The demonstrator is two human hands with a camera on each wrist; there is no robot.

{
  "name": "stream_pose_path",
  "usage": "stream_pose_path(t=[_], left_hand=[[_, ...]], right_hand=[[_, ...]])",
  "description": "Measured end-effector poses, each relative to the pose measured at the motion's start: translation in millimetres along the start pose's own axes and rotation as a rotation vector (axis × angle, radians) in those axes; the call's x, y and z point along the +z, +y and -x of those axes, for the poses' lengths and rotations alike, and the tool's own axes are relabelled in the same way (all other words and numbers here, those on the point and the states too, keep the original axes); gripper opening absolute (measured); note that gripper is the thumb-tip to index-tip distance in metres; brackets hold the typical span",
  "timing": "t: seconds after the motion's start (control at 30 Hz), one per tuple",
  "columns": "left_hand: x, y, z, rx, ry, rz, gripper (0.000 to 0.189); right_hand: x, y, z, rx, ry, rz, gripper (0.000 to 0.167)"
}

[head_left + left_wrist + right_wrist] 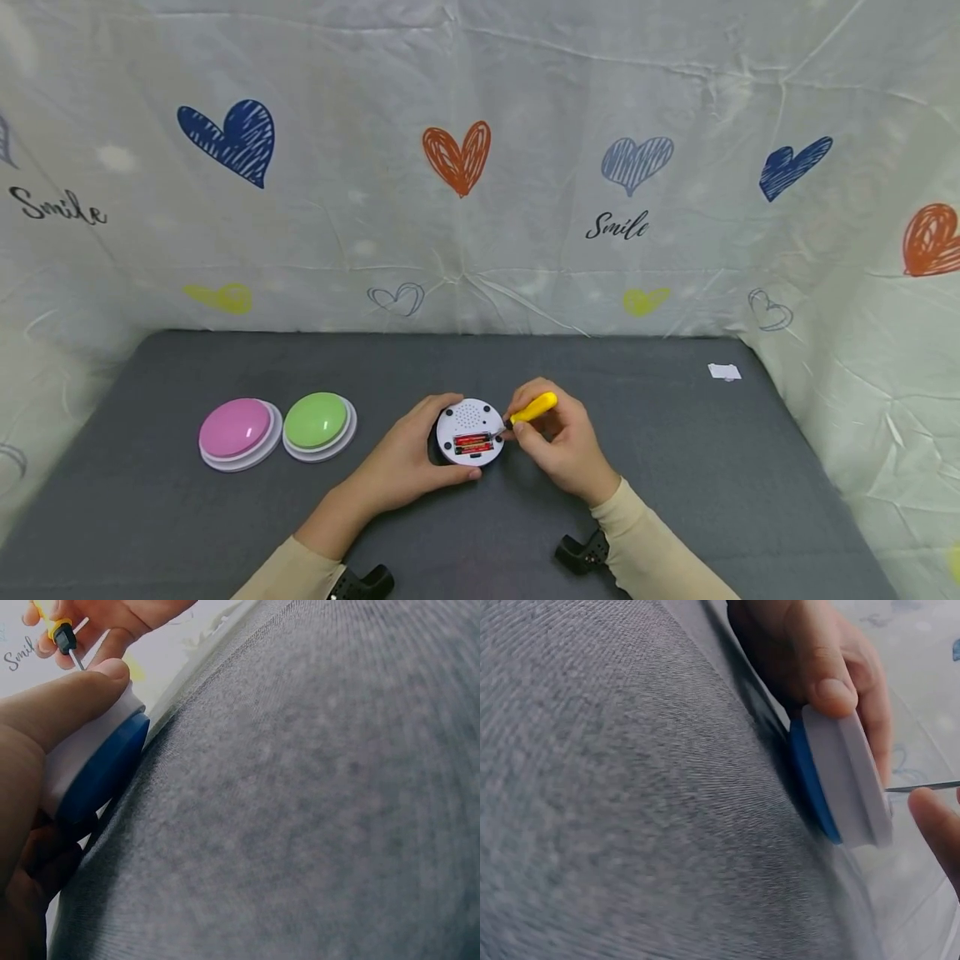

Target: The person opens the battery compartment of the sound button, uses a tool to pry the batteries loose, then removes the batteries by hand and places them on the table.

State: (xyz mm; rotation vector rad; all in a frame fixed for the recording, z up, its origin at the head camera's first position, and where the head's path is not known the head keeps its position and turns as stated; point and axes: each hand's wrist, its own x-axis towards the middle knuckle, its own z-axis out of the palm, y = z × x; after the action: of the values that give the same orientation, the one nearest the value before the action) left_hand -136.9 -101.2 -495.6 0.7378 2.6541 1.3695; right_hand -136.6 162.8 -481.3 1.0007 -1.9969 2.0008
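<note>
My left hand (408, 462) grips a round white push-button device (470, 417) by its edge, thumb at the near side and fingers at the far side. Its underside faces up, showing a speaker grille and an uncovered compartment holding red batteries (472, 443). A blue dome (105, 776) faces down toward the table in the left wrist view. From the right, my right hand (562, 442) pinches a screwdriver (536, 407) with a yellow handle and black collar. Its metal shaft (930, 785) reaches the device's underside, with the tip beside the battery compartment.
Two more buttons, one with a pink dome (234, 427) and one green (317, 420), stand side by side on the left of the grey table (480, 550). A small white piece (724, 372) lies at the far right. Behind hangs a heart-printed cloth (525, 83).
</note>
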Motion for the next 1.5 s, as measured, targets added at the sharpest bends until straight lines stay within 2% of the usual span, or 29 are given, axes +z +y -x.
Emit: stream_pose_path(t=[0.3, 0.87, 1.07, 1.5], left_hand=[[3.8, -1.7, 0.9, 0.008, 0.028, -0.02, 0.099], [2.2, -0.4, -2.3, 0.015, 0.013, -0.024, 0.098], [1.4, -1.6, -2.7, 0.011, 0.009, -0.023, 0.099], [1.8, -3.6, -1.7, -0.002, 0.013, -0.027, 0.1]], right_hand=[[-0.5, 9.0, 5.8, 0.033, 0.099, -0.186, 0.017], [-6.0, 15.8, 6.8, 0.061, 0.157, -0.31, 0.014], [-7.2, 17.4, 4.5, 0.076, 0.185, -0.388, 0.02], [-6.8, 19.0, 3.4, 0.069, 0.221, -0.3, 0.015]])
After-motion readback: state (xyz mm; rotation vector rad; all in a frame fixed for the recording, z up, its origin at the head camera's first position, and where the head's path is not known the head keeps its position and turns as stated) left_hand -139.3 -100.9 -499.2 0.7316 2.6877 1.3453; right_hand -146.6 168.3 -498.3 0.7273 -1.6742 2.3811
